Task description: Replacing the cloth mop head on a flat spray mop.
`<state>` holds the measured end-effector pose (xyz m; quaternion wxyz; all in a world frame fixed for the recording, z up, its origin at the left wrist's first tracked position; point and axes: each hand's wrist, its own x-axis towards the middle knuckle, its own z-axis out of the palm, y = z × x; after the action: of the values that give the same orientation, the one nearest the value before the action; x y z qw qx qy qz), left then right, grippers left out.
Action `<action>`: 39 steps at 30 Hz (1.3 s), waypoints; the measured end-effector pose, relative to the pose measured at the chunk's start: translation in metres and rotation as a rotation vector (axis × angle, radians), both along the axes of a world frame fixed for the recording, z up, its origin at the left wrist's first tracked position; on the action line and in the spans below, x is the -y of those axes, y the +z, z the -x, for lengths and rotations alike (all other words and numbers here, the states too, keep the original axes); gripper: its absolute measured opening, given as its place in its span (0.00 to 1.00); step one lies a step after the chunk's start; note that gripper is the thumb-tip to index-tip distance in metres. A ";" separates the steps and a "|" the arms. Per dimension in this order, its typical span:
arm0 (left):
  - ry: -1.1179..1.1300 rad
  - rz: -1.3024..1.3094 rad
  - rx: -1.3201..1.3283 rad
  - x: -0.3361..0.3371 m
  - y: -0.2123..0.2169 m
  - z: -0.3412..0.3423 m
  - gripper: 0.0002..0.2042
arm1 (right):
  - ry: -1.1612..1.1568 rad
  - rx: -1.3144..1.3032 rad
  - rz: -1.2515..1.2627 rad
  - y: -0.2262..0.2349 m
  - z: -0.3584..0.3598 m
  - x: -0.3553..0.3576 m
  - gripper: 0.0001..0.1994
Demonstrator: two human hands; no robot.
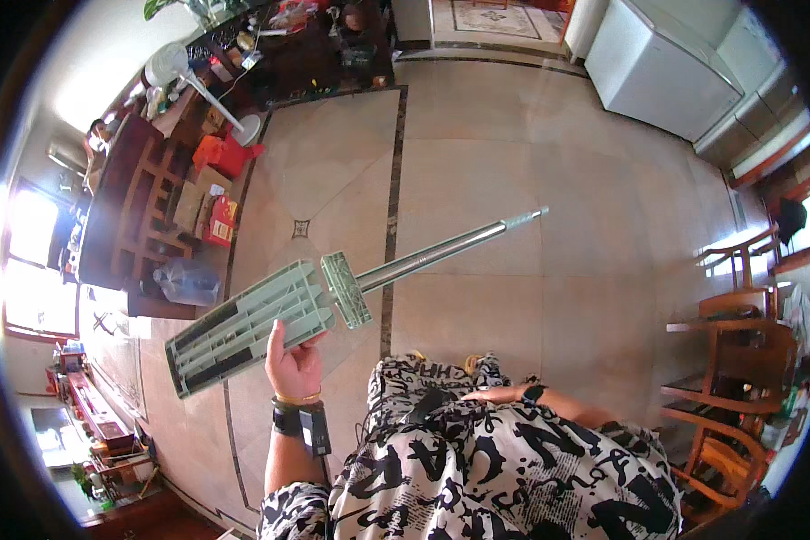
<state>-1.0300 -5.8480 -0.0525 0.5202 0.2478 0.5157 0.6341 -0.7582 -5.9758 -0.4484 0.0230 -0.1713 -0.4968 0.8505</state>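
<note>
Closest to me, along the bottom of the frame, is a black-and-white printed shirt [513,459]. Right of lower centre I have the right grip [495,394] lying on the cloth, fingers loosely extended and holding nothing that I can make out; a dark watch [534,393] sits on that wrist. Left of centre, my left grip [295,367] is closed on the near edge of a pale green ribbed panel [252,328], thumb on top, a black band [286,419] at the wrist. The panel slants across the left of the frame, with dark strips showing between its ribs. Just beside its right end stands a small green block [346,290]; I can't tell from here whether the two are joined. From the block a steel pole [441,255] runs up and right, past the middle of the frame, over the tiled floor [549,306]. Farther off, at the left, I see a clear jug [187,282] near a dark wooden cabinet [121,207], with a red bag [220,155] above it. Wooden chairs [738,360] line the right side. Farther still are a white fan [166,65] at upper left, a white freezer [648,67] at upper right and a patterned rug [499,20] at top centre.
</note>
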 end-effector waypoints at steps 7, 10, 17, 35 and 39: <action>0.118 -0.043 0.131 -0.020 0.008 0.015 0.16 | 0.100 -0.172 -0.239 -0.068 -0.007 -0.123 0.15; 0.287 -0.043 0.133 -0.015 0.000 0.019 0.17 | -0.399 0.206 0.293 -0.085 -0.002 -0.160 0.08; 0.256 -0.114 -0.038 -0.063 0.011 -0.040 0.16 | -0.947 0.223 -0.610 0.099 -0.104 -0.283 0.09; 0.043 -0.277 0.094 -0.089 0.068 -0.086 0.21 | -0.367 0.627 -0.951 0.153 -0.150 -0.267 0.14; -0.008 -0.277 0.176 -0.076 0.077 -0.086 0.20 | -0.723 0.605 -0.942 0.159 -0.128 -0.218 0.14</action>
<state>-0.9438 -5.7722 0.0248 0.5267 0.2626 0.3749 0.7163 -0.6300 -5.7574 -0.2894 0.2386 -0.5301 -0.7111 0.3956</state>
